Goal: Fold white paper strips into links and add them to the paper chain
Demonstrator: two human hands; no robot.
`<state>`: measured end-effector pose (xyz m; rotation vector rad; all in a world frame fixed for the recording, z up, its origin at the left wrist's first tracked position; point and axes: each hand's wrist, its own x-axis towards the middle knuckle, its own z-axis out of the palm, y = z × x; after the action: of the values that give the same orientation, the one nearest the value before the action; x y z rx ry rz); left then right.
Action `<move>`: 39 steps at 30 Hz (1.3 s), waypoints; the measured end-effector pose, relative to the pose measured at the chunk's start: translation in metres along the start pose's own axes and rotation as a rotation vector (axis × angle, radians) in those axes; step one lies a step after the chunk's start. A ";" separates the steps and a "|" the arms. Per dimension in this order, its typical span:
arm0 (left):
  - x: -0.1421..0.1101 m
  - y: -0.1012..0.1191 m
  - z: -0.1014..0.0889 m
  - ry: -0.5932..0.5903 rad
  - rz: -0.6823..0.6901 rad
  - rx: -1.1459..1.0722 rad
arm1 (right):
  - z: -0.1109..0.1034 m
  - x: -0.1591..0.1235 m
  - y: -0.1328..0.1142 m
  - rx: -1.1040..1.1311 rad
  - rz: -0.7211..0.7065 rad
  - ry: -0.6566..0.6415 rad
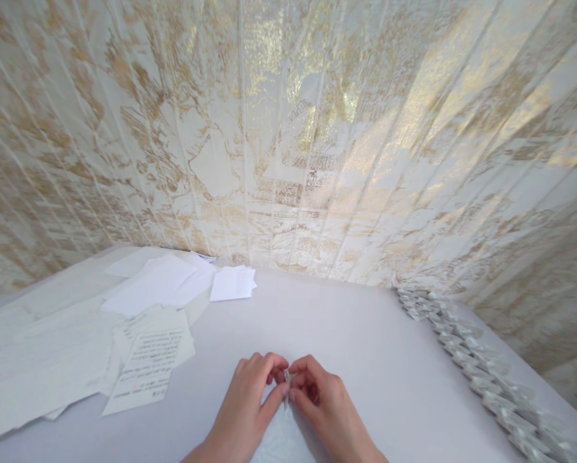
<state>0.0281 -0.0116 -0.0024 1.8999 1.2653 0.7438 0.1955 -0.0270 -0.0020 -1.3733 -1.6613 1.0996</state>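
Left hand (254, 395): at bottom centre of the frame, thumb and forefinger narrowed to a pinch on the piece (287, 375).
Right hand (324, 399): just beside the left hand, thumb and forefinger pinching the piece from the right – the other fingers curled in.
Piece: small, thin and greyish, at bottom centre between both hands' fingertips; mostly hidden, so its folds cannot be told.
Chain (476, 360): many grey-white folded parts in a row, from right of centre to the lower right corner.
Papers (42, 366): loose and overlapping, across the lower left.
Printed sheet (148, 370): lower left, with lines of text.
Slips (231, 283): a small white stack, left of centre – beside the papers.
Table (346, 328): pale, under the papers, slips and chain.
Backdrop (221, 128): white and gold, filling the upper half.
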 end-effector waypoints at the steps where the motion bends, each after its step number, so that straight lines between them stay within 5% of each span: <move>1: 0.000 0.000 0.000 0.000 0.000 0.008 | 0.000 0.000 0.000 -0.008 -0.006 0.000; 26: -0.001 0.005 -0.004 -0.054 0.100 0.122 | -0.002 0.000 -0.004 -0.009 0.018 -0.030; 39: -0.002 -0.004 -0.005 -0.030 0.409 0.396 | 0.000 -0.007 0.005 -0.263 -0.109 0.067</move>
<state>0.0217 -0.0112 -0.0029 2.5302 1.0725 0.6986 0.1990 -0.0336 -0.0069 -1.4454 -1.8572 0.7854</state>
